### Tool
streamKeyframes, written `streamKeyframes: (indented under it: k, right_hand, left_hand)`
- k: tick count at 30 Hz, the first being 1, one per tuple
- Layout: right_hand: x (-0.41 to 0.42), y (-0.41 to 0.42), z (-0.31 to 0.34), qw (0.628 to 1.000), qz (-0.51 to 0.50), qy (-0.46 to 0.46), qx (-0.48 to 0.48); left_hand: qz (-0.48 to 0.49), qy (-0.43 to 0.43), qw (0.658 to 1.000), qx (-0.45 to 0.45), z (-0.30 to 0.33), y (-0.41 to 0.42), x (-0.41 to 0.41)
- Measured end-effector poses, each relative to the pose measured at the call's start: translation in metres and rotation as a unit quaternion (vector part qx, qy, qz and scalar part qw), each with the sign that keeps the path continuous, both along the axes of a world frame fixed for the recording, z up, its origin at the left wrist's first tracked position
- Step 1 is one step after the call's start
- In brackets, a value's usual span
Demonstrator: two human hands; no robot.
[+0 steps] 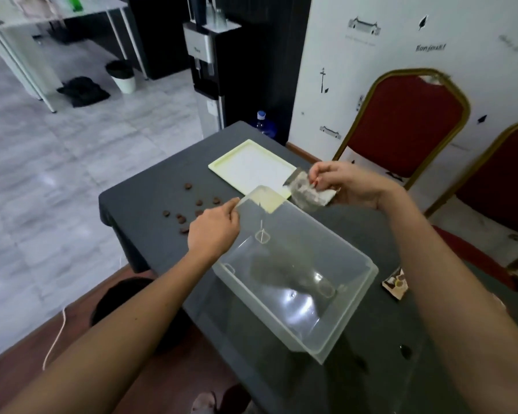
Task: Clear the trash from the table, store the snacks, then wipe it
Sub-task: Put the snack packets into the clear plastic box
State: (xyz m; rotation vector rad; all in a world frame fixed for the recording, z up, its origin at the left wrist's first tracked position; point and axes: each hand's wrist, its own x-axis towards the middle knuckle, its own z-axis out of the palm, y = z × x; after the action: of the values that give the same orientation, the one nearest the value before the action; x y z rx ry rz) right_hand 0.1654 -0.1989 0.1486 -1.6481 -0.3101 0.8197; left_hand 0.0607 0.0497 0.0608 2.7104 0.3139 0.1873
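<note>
A clear plastic bin (pixel 353 297) stands on the dark table (pixel 150 204), with nothing inside that I can make out. My left hand (pixel 214 231) grips the bin's far left corner rim. My right hand (pixel 350 182) holds a crumpled silvery snack wrapper (pixel 307 191) just above the bin's far edge. Several small brown cookies (pixel 189 210) lie scattered on the table left of the bin. Another snack packet (pixel 396 283) lies on the table to the right of the bin. The bin's pale yellow lid (pixel 245 165) rests flat beyond it.
Two red chairs (pixel 407 127) stand at the table's right side by the white wall. A black round bin (pixel 114 303) sits on the floor below the table's left edge. A water dispenser (pixel 207 64) and a blue bottle (pixel 263 124) stand beyond the table.
</note>
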Motion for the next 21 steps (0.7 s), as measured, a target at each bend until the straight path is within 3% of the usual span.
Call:
streamKeyframes:
  k: [2,4,8,11,14,15,21]
  right_hand:
    - [-0.019,0.016,-0.003,0.986,0.128,0.017,-0.109]
    - [-0.042,0.043,-0.027,0.952,0.187,-0.033,-0.239]
    - [-0.065,0.096,-0.101,0.885,0.066,-0.268,-0.374]
    - [-0.071,0.112,-0.138,0.852,0.038,-0.277,-0.443]
    - [-0.081,0.113,-0.154,0.749,0.073,-0.428,-0.500]
    - [-0.083,0.111,-0.157,0.731,0.092,-0.452,-0.503]
    - [-0.087,0.097,-0.176,0.752,0.188,-0.336,-0.535]
  left_hand:
    - [0.001,-0.007,1.000,-0.027,0.002,0.001,0.001]
    - [0.002,-0.011,0.999,-0.037,0.003,0.001,0.000]
    - [-0.017,-0.026,0.998,-0.048,0.005,0.002,-0.002]
    - [-0.030,-0.027,0.998,-0.042,0.007,0.004,0.004]
    - [-0.035,-0.041,0.998,-0.034,0.003,0.005,0.003]
    - [-0.039,-0.045,0.998,-0.034,0.002,0.007,0.002]
    - [-0.045,-0.053,0.997,-0.043,-0.002,0.008,0.004]
